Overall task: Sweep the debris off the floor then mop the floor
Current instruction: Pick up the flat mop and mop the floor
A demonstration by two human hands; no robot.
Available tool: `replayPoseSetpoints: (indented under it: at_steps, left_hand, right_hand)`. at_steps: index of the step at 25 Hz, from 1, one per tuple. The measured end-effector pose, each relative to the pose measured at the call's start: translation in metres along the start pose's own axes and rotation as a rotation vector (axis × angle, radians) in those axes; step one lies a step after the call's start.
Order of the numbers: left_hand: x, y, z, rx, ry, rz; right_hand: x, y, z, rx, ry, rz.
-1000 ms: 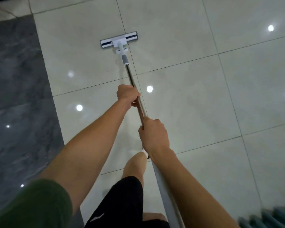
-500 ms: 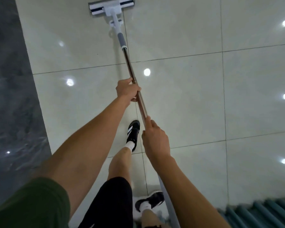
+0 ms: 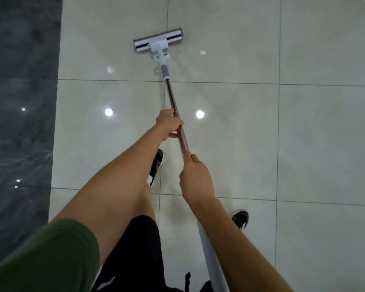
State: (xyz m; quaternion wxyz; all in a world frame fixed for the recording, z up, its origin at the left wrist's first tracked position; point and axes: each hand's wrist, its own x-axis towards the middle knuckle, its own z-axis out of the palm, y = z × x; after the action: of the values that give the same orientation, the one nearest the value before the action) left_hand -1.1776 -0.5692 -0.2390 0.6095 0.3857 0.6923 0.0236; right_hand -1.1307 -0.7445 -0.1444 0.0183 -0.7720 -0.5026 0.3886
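A flat mop with a white and grey head [image 3: 158, 43] lies on the glossy pale tiled floor [image 3: 303, 133] ahead of me. Its metal handle [image 3: 173, 102] runs back toward my body. My left hand [image 3: 169, 125] grips the handle about midway. My right hand [image 3: 195, 178] grips it lower down, closer to me, and the pale grey end of the handle passes under my right forearm. No debris shows on the tiles.
A dark grey marble strip [image 3: 19, 123] borders the pale tiles on the left. My feet in black shoes [image 3: 157, 165] [image 3: 240, 221] stand on the tiles behind the mop. Ceiling lights reflect as bright spots on the floor.
The view shifted, and the mop head now sits lower and more central in the frame. Both hands kept their grip on the handle. My feet have stepped.
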Motion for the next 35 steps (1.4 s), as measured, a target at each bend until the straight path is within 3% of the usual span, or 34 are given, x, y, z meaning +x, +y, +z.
replayPoseSetpoints:
  at_steps: [7, 14, 21, 25, 31, 35]
  left_hand:
    - [-0.126, -0.072, 0.134, -0.12, 0.007, -0.067]
    - [-0.131, -0.04, 0.142, -0.182, 0.212, -0.008]
    - [-0.062, 0.015, 0.087, -0.269, 0.251, -0.029]
    - [0.007, 0.08, 0.048, -0.331, 0.247, -0.032]
    - [0.134, 0.2, -0.051, -0.396, 0.366, -0.032]
    - [0.165, 0.225, -0.087, -0.384, 0.32, -0.046]
  right_hand:
    - [-0.138, 0.142, -0.047, 0.012, -0.114, -0.06]
    - [-0.118, 0.142, -0.079, 0.015, -0.093, -0.107]
    - [-0.031, 0.086, -0.099, 0.007, -0.122, -0.16]
    - [0.063, 0.051, -0.129, -0.039, -0.118, -0.165]
    - [0.237, -0.052, -0.182, -0.053, -0.111, -0.259]
    - [0.279, -0.077, -0.187, -0.041, -0.128, -0.235]
